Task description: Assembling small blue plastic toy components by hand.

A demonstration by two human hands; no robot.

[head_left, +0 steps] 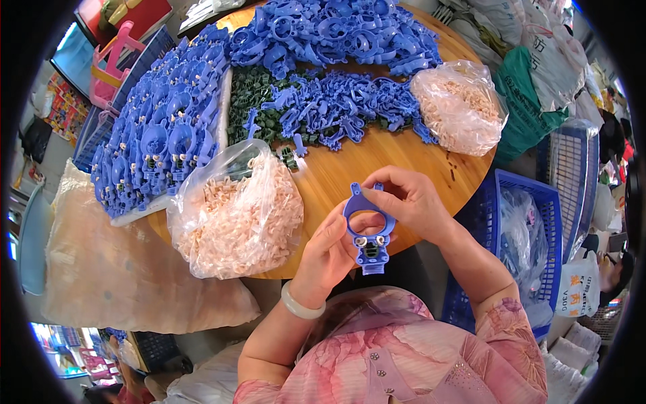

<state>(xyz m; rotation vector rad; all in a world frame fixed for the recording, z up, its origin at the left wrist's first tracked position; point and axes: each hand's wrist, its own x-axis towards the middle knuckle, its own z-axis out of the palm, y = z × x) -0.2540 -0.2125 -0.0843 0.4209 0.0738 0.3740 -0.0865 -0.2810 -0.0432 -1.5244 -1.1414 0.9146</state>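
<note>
A blue plastic part (371, 267) with a round ring, two small upright tabs and a narrow foot is held upright in front of me. Two pale pegs and a dark green piece sit in its lower body. My left hand (325, 250) grips it from the left and behind, a white bangle on that wrist. The thumb and fingers of my right hand (418, 204) are closed at the top right of the ring, by the tabs; whether they pinch a further small piece is hidden. Closest to my left hand is a clear bag (235, 219) of small pale peach plastic pieces.
On the round wooden table (397, 149) lie heaps of blue ring parts (336, 30), small blue pieces (350, 101) and dark green pieces (249, 101). Stacked blue assemblies (165, 114) fill the left. A second bag of peach pieces (461, 111) and a blue crate (555, 269) are rightward.
</note>
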